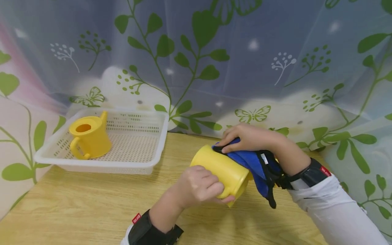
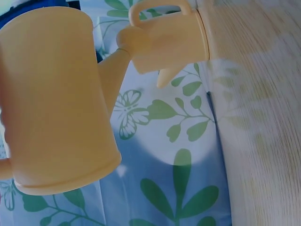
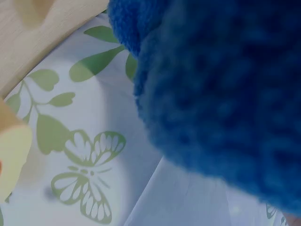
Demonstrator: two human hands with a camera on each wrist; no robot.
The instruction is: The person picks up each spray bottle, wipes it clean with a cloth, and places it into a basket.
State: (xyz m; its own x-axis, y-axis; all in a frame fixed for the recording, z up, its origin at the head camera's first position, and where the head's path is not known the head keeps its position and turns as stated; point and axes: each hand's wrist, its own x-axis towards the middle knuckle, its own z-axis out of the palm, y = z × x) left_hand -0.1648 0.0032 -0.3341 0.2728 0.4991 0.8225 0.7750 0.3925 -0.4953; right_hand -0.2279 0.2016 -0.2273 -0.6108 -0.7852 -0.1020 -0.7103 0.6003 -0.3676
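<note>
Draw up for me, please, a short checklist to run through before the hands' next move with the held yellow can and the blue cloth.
1. Left hand gripping the held yellow can: ok.
2. Right hand holding the blue cloth against that can: ok.
3. Held yellow can upright: not ok, it is tilted.
4. Its spout clear of the standing yellow can: cannot tell, they overlap in the left wrist view.
5. Room in the white basket: ok, beside the watering can in it.
6. Held yellow can wiped clean and dry: cannot tell.
</note>
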